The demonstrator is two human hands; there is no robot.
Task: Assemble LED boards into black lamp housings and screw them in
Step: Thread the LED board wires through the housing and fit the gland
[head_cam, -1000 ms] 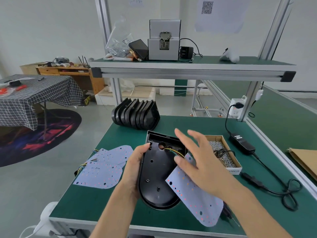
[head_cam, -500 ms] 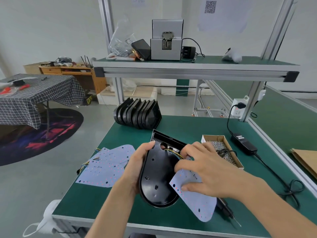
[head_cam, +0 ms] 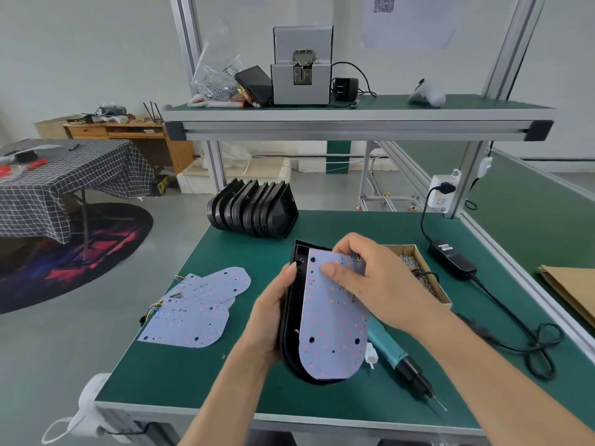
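Near the front edge of the green worktop, the left hand grips the left rim of a black plastic lamp housing. The right hand pinches the top of a pale, rounded LED board lying over the housing's opening. A teal electric screwdriver lies just right of them.

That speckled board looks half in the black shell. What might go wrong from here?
1. The LED board lies skewed over the black housing, its right edge overhanging; it may seat crooked, so the screw holes would miss.
2. Wires bunch under the right hand at the top and could get pinched beneath the board.
3. The screwdriver lies close beside the housing and could be knocked.
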